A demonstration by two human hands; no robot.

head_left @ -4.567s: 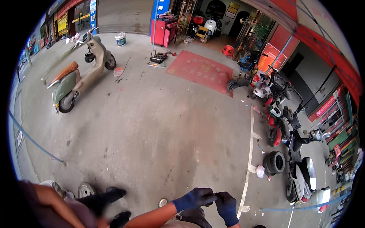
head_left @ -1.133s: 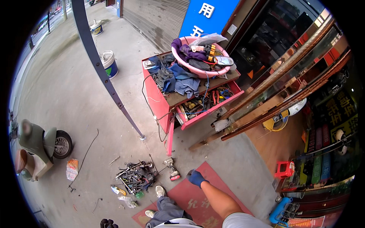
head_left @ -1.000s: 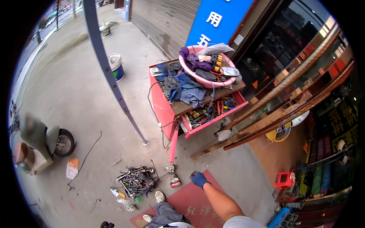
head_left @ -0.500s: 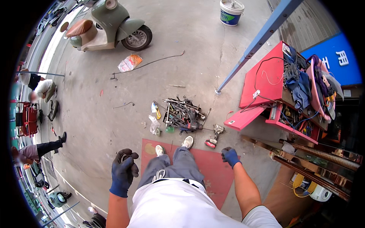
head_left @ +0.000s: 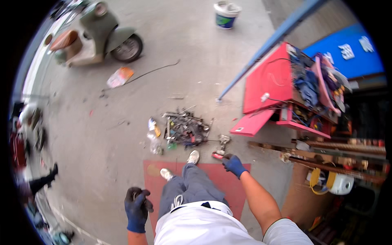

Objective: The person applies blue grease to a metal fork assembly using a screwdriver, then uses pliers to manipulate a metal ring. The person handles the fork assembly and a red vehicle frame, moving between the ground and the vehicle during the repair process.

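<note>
My left hand (head_left: 138, 208), in a blue glove with a dark palm, is raised over the floor beside the red mat (head_left: 237, 192). Its fingers are loosely bent and apart, with nothing visible in them. In a matching glove, my right hand (head_left: 234, 165) is over the mat's far right edge. Its fingers are slightly curled, seen from the back and somewhat blurred; I see nothing in them. Just past its fingertips lies a cordless power tool (head_left: 224, 141) with a red battery; contact cannot be made out. Left of it is a heap of hand tools (head_left: 187, 128) on the floor.
A red cabinet (head_left: 265, 90) piled with cloths, its drawer out, stands right, beside a slanting blue post (head_left: 253, 63). A scooter (head_left: 96, 38), bucket (head_left: 226, 15) and plastic bag (head_left: 120, 76) are farther off. Metal bars (head_left: 339, 163) jut in at right. People appear far left.
My right hand has moved left and forward, closer to the power tool. My left hand appears lower in the picture. The whole view has shifted, with floor objects now farther left.
</note>
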